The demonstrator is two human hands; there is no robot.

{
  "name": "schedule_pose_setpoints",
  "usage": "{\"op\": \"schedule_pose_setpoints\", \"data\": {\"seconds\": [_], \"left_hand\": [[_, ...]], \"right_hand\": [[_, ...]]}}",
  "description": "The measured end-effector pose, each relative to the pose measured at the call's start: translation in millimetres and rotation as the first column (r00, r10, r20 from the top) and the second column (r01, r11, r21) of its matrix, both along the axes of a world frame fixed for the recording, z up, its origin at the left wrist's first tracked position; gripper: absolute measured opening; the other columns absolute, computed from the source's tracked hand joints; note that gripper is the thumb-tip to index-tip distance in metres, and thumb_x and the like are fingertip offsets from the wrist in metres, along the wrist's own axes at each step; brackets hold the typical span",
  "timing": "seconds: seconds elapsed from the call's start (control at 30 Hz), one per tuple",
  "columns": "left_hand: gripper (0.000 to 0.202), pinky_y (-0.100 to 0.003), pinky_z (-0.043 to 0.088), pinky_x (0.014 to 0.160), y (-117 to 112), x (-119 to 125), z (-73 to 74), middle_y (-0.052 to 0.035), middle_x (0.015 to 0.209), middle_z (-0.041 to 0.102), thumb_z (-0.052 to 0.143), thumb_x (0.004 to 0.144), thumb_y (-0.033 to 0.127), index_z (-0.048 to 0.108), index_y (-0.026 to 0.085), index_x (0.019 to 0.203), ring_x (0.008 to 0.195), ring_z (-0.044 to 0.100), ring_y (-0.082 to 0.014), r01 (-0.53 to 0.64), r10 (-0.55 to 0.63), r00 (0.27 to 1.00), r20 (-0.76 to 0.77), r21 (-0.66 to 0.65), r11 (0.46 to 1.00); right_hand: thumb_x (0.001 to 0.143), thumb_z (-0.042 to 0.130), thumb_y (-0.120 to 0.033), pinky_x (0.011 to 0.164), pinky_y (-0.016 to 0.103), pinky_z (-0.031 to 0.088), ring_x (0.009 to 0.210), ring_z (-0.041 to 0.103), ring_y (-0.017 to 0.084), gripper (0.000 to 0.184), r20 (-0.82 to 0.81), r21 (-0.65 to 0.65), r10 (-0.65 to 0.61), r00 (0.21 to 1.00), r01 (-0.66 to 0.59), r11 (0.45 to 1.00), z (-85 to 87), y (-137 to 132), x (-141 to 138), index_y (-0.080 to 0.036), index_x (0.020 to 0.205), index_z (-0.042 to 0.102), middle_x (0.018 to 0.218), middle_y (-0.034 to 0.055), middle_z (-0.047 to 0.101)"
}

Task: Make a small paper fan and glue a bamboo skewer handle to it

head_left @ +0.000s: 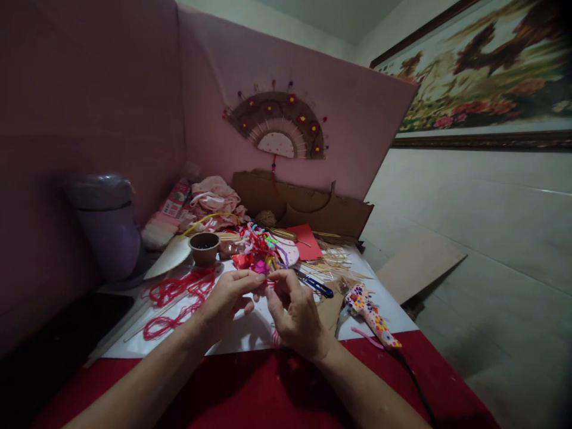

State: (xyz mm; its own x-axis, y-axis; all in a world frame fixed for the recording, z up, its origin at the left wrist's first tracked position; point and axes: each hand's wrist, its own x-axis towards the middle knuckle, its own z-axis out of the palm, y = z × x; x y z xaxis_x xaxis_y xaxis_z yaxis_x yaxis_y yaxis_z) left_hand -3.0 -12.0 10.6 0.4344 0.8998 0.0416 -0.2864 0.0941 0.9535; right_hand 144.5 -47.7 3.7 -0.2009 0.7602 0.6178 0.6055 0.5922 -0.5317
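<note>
My left hand [226,301] and my right hand [295,313] meet over a white board [250,333], fingertips pinched together on a small pink and red craft piece [261,269]. Just behind them lies a heap of coloured pipe cleaners [259,241]. Loose red yarn [176,298] sprawls on the board to the left of my left hand. Blue-handled scissors [315,285] lie right of my right hand, and a glue gun [370,316] covered in a dotted pattern lies further right with its cord trailing off.
A small brown bowl [204,247] stands behind the yarn. A purple lidded container [107,223] is at the left. Thin wooden sticks [333,262], red paper [306,241] and cardboard pieces [308,202] lie at the back. A decorated fan [279,125] hangs on the pink backdrop.
</note>
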Motion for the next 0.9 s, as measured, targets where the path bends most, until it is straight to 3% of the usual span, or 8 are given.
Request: {"op": "schedule_pose_setpoints", "data": {"seconds": [0.47,0.9], "left_hand": [[0.014,-0.02,0.03,0.044,-0.1,-0.2,-1.3,-0.0022,0.065,0.053,0.063,0.07,0.025,0.062,0.011,0.067,0.057,0.044,-0.0092,-0.016,0.016,1.0,0.005,-0.006,1.0],[0.01,-0.02,0.031,0.045,2.2,0.1,0.9,-0.0031,0.067,0.054,0.061,0.069,0.02,0.063,0.01,0.067,0.058,0.044,-0.0091,-0.008,0.008,1.0,-0.002,0.003,1.0]], "right_hand": [[0.089,0.042,-0.022,0.057,0.024,0.042,0.063,0.058,0.014,0.009,-0.054,-0.013,-0.007,0.999,0.006,1.0,-1.5,1.3,0.0,-0.018,0.096,0.045,0.076,0.0035,0.061],[0.092,0.038,-0.022,0.059,0.023,0.041,0.063,0.058,0.014,0.009,-0.017,0.008,-0.014,1.0,0.014,1.0,-0.6,1.7,-0.5,-0.018,0.091,0.047,0.075,0.0029,0.061]]}}
